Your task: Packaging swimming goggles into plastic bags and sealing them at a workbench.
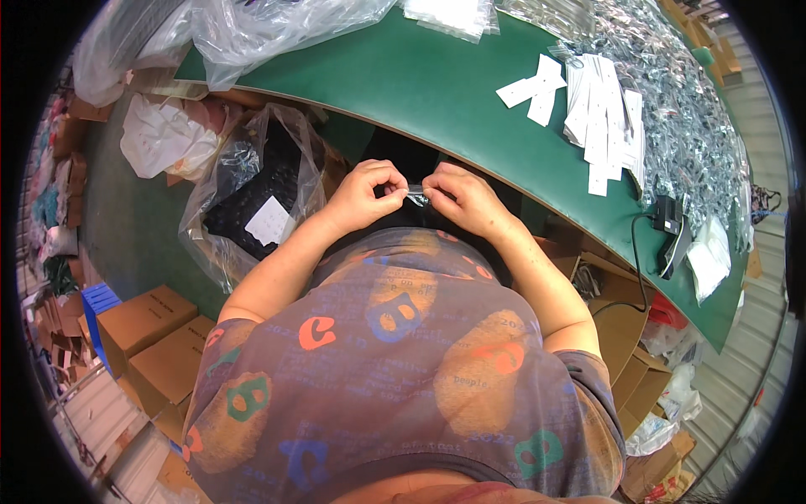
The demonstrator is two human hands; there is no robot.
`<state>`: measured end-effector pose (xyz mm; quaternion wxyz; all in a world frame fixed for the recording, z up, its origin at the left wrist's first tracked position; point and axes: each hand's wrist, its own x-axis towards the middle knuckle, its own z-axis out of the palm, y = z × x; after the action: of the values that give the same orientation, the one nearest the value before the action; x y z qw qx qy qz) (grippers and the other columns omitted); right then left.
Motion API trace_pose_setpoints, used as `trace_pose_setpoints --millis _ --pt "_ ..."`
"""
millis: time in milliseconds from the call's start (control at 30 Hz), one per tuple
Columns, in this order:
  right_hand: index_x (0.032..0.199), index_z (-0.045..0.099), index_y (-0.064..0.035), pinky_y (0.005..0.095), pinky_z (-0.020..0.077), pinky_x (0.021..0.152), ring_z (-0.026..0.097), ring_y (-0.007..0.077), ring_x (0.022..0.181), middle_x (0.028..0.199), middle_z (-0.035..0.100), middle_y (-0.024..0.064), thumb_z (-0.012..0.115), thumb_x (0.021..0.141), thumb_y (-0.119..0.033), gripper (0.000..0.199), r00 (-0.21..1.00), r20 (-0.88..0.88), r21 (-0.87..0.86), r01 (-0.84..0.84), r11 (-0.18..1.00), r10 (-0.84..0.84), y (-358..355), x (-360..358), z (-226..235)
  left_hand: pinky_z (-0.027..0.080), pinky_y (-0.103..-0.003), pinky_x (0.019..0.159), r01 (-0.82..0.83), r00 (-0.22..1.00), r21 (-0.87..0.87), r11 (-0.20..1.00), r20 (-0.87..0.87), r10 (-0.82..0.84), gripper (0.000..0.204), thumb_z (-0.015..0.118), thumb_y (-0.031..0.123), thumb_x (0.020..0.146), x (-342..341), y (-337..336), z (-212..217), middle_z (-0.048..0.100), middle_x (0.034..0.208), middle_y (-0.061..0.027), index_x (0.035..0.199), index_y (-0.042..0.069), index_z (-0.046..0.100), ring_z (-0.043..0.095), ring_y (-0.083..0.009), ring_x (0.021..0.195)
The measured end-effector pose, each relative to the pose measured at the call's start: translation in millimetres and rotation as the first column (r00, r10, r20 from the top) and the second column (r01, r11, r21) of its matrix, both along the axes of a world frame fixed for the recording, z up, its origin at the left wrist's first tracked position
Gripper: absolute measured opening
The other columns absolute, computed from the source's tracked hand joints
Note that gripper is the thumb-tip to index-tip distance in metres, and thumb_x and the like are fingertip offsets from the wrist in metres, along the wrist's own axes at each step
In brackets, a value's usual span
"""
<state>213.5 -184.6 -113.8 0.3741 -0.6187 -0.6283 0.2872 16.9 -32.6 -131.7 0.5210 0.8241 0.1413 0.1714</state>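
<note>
Close in front of my body, a small clear plastic packet (417, 196) with something dark in it stretches between my two hands. My left hand (369, 193) pinches its left end between thumb and fingertips. At the other end, my right hand (463, 198) grips it the same way. What lies inside the packet is too small to make out. Both hands are just short of the green table's (369, 76) near edge, above my lap.
White card strips (598, 118) lie on the table at right, beside a large heap of clear packets (672, 109). A black device with a cable (666, 215) sits near the edge. Left of me stands an open plastic-lined bag of black items (252, 189), with cardboard boxes (159, 336) behind.
</note>
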Motion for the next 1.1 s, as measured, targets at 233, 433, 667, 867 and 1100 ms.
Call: trace_pose_setpoints --millis 233,433,667,867,1100 --pt "0.102 0.069 -0.0021 0.0386 0.0501 0.071 0.062 0.0293 0.083 0.089 0.060 0.0116 0.066 0.094 -0.012 0.013 1.000 -0.004 -0.002 -0.002 1.000 0.002 -0.1 -2.6 -0.5 0.048 -0.035 0.082 0.003 0.999 0.038 0.999 0.047 -0.005 0.010 0.073 0.008 0.081 2.5 -4.2 1.6 0.062 0.078 -0.0034 0.082 0.005 0.065 0.060 -0.0188 0.074" --pt "0.101 0.069 -0.0024 0.0396 0.0502 0.072 0.062 0.0297 0.083 0.089 0.061 0.0118 0.067 0.093 -0.012 0.013 1.000 -0.002 0.005 0.006 1.000 -0.006 1.0 -5.5 -1.2 0.043 -0.040 0.103 0.016 1.000 0.080 0.997 -0.003 -0.016 0.010 0.073 0.011 0.082 3.7 -4.4 -5.0 0.060 0.076 -0.0014 0.081 0.007 0.064 0.060 -0.0168 0.069" --pt "0.100 0.071 -0.0050 0.0412 0.0515 0.074 0.064 0.0308 0.086 0.091 0.062 0.0108 0.066 0.092 -0.015 0.013 1.000 0.028 -0.026 0.002 1.000 -0.001 2.5 -4.8 2.6 0.041 -0.041 0.102 0.044 0.998 0.144 0.989 -0.043 -0.038 0.010 0.072 0.010 0.082 11.6 -7.8 5.1 0.058 0.077 -0.0016 0.082 0.008 0.062 0.060 -0.0188 0.075" --pt "0.100 0.070 -0.0065 0.0432 0.0520 0.074 0.064 0.0333 0.087 0.093 0.061 0.0116 0.068 0.091 -0.014 0.012 0.981 0.179 0.052 0.064 0.997 -0.073 -0.1 -9.7 8.2 0.039 -0.051 0.107 0.023 0.999 0.201 0.979 -0.031 -0.017 0.014 0.074 0.015 0.079 17.7 -7.2 5.9 0.058 0.077 -0.0031 0.082 0.010 0.061 0.061 -0.0222 0.074" --pt "0.103 0.070 -0.0065 0.0428 0.0553 0.067 0.069 0.0334 0.075 0.082 0.070 0.0125 0.071 0.088 -0.010 0.016 0.966 0.254 0.134 0.008 0.991 -0.042 -15.7 -2.3 34.6 0.034 -0.055 0.112 0.077 0.997 0.181 0.980 -0.009 -0.077 0.011 0.072 0.014 0.079 20.1 -10.1 34.3 0.059 0.078 0.0002 0.080 0.010 0.061 0.063 -0.0177 0.076"
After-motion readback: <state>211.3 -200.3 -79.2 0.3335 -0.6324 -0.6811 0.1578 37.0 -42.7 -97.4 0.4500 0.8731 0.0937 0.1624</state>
